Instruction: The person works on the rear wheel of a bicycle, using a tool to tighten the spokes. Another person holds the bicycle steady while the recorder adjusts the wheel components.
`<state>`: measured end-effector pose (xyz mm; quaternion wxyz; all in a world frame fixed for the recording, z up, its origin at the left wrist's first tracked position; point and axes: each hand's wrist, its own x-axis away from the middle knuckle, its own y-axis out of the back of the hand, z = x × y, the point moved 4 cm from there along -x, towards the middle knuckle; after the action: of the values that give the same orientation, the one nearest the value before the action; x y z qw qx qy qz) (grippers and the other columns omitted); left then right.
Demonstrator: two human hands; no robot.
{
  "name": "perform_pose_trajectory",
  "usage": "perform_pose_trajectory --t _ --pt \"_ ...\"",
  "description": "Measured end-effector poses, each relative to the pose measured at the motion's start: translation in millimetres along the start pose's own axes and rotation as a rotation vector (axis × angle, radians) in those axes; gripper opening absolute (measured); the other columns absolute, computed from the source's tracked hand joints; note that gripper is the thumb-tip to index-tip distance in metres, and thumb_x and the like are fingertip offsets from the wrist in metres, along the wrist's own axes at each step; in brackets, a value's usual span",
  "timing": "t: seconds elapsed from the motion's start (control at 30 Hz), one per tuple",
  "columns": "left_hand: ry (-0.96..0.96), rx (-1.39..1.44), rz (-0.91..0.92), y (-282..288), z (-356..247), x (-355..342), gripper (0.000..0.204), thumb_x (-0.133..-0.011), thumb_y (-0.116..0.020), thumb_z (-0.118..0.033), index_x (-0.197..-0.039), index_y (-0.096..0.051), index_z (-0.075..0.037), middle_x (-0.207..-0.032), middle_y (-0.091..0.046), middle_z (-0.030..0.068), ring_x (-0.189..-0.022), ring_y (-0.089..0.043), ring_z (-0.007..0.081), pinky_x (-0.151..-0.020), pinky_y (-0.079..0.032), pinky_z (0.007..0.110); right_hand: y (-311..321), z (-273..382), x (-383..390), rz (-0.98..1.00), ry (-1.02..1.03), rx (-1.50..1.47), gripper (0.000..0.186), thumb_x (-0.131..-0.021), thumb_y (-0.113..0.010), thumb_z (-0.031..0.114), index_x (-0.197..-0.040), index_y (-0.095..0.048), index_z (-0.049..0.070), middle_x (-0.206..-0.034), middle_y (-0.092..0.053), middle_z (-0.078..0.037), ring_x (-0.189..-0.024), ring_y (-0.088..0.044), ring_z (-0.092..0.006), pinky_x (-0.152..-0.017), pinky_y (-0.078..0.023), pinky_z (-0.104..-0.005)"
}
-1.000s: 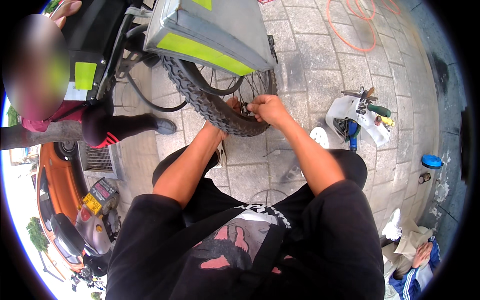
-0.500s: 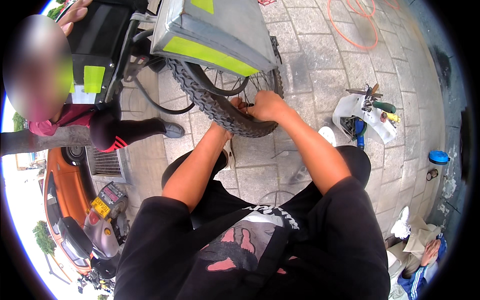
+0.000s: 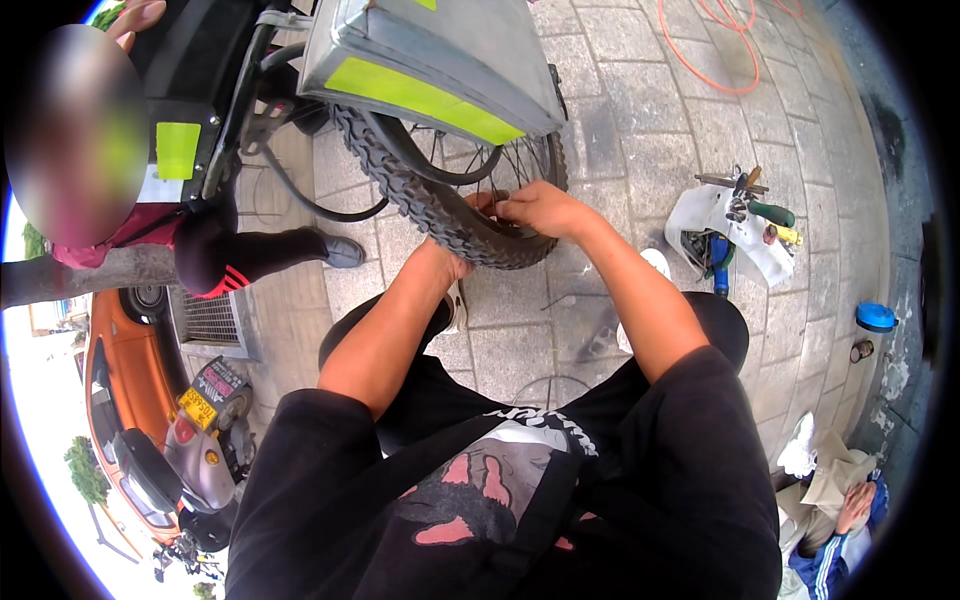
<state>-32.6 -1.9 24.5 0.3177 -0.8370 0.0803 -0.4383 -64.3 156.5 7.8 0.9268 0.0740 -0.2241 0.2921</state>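
A bicycle wheel with a knobby black tire (image 3: pixel 390 180) stands in front of me beneath a grey box (image 3: pixel 430 65) with yellow-green panels. My left hand (image 3: pixel 451 257) is wrapped round the lower part of the wheel from behind; the tire hides much of it, and some fingertips show among the spokes. My right hand (image 3: pixel 540 212) lies over the rim on the near right, its thumb and finger pinched beside the left fingertips on something small that I cannot make out. A black curved tube (image 3: pixel 330 212) runs out to the left of the wheel.
Another person's leg (image 3: pixel 255 260) is at left, with a hand (image 3: pixel 140 20) above. Tools (image 3: pixel 770 215) lie on a white holder at right, near a blue container (image 3: pixel 875 316). An orange hose (image 3: pixel 705 80), a scooter (image 3: pixel 195 470), an orange car (image 3: pixel 130 375) and a seated person (image 3: pixel 830 520) surround me.
My right fingers have shifted slightly and stay closed at the spokes, near the left fingertips. The whole view has shifted slightly; the wheel looks otherwise unchanged.
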Motion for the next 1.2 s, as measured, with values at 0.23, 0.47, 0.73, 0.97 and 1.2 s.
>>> perform_pose_trajectory --t 0.23,0.47,0.73,0.97,1.2 --pt "0.015 0.096 -0.017 14.7 -6.2 -1.2 0.025 -0.101 -0.061 -0.017 -0.120 -0.061 -0.001 -0.101 -0.068 0.0109 -0.087 -0.069 0.0237 -0.076 -0.062 0.036 -5.3 -0.4 5.9 0.174 -0.197 -0.487 0.024 -0.095 -0.072 0.029 -0.088 -0.070 0.006 -0.063 -0.047 0.007 -0.051 -0.035 -0.0045 -0.046 -0.022 -0.0247" --pt "-0.020 0.045 0.032 12.5 -7.3 -1.7 0.020 -0.100 -0.062 -0.020 -0.110 -0.062 -0.003 -0.098 -0.067 0.0084 -0.083 -0.068 0.0217 -0.073 -0.062 0.035 -7.2 -6.6 9.1 0.193 -0.203 -0.575 0.024 -0.095 -0.073 0.029 -0.090 -0.069 0.006 -0.064 -0.045 0.007 -0.050 -0.032 -0.0042 -0.044 -0.019 -0.0242" --pt "-0.120 0.081 0.069 15.5 -17.8 -1.2 0.020 -0.101 -0.060 -0.025 -0.102 -0.061 -0.004 -0.093 -0.065 0.0057 -0.083 -0.064 0.0206 -0.072 -0.057 0.036 -3.1 30.6 17.7 -0.123 0.067 -0.181 0.024 -0.090 -0.077 0.024 -0.094 -0.075 0.001 -0.071 -0.065 -0.002 -0.059 -0.057 -0.0083 -0.049 -0.042 -0.0259" --pt "-0.059 -0.096 -0.108 9.0 -26.1 -6.6 0.022 -0.102 -0.061 -0.028 -0.102 -0.063 -0.007 -0.092 -0.066 0.0078 -0.082 -0.064 0.0212 -0.070 -0.056 0.037 27.8 19.4 13.8 -0.360 -0.039 -0.207 0.023 -0.090 -0.077 0.021 -0.092 -0.074 -0.002 -0.073 -0.067 -0.004 -0.061 -0.060 -0.0109 -0.052 -0.048 -0.0282" --pt "-0.119 -0.092 -0.195 24.6 -1.5 -17.9 0.022 -0.102 -0.061 -0.029 -0.109 -0.062 -0.008 -0.099 -0.067 0.0062 -0.086 -0.066 0.0231 -0.076 -0.059 0.041 12.5 -7.2 10.7 -0.291 -0.173 -0.219 0.024 -0.088 -0.078 0.020 -0.091 -0.073 -0.004 -0.072 -0.066 -0.005 -0.060 -0.059 -0.0121 -0.050 -0.048 -0.0279"
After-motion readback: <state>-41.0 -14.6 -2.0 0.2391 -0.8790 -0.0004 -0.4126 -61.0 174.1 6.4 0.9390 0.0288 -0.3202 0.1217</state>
